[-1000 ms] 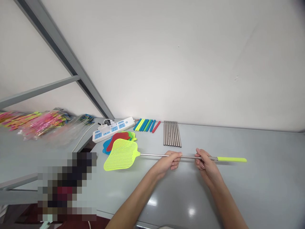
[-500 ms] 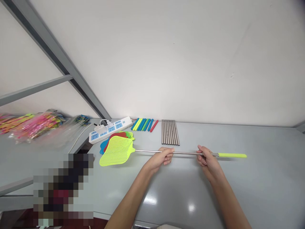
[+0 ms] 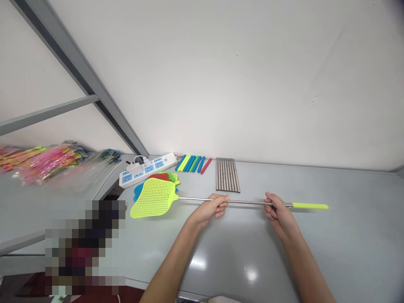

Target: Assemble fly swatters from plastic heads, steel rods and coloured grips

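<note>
A yellow-green fly swatter (image 3: 154,198) with a metal rod lies level across the view, raised over the grey table. Its perforated head is at the left and its yellow grip at the far right. My left hand (image 3: 212,208) is closed around the middle of the rod. My right hand (image 3: 279,212) grips the rod just left of the yellow grip. Beneath the swatter's head lie more swatter heads, among them a red one (image 3: 158,176), a blue one (image 3: 138,190) and a green one, partly hidden.
Several metal tubes (image 3: 227,174) lie side by side behind the rod. Left of them is a row of coloured grips (image 3: 191,163). A white power strip (image 3: 148,169) with plugs stands near the wall. Plastic-bagged goods (image 3: 53,164) lie at far left beside a grey metal frame (image 3: 94,97).
My hands have drawn slightly farther apart along the rod, the right one shifting right with the yellow grip. The camera view has tilted a little.
</note>
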`<state>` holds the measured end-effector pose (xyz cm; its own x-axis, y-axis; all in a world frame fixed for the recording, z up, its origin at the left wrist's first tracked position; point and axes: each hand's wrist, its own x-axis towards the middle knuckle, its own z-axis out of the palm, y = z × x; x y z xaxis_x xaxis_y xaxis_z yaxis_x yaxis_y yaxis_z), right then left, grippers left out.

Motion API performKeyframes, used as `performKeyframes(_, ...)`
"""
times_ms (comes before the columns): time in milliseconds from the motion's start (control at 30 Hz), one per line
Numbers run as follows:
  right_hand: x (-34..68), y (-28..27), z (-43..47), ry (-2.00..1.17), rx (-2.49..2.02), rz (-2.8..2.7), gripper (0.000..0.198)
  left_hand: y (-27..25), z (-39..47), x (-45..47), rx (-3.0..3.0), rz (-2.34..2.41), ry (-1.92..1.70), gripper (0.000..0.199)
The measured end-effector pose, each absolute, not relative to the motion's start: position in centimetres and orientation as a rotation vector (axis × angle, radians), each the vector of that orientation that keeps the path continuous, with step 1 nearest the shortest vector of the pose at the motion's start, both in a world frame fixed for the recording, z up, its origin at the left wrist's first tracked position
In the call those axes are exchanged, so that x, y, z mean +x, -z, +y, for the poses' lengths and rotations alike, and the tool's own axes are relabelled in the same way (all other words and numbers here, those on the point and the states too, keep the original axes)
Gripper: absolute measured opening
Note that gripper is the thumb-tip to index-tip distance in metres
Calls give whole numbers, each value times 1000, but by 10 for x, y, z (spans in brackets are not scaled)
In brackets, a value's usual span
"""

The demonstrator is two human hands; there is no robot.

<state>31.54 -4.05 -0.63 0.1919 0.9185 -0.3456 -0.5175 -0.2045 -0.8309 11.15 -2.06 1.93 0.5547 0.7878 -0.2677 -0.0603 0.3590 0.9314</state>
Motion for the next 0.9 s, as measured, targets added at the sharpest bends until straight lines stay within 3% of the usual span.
performKeyframes(633,302,17,-52,-1392,-1103,-518,28,-5,-33,131,1009,914,-753,43)
performKeyframes(900,259,7,-65,-1584,-1075,-533,35,-4,-44,142,1145,927,-611,47)
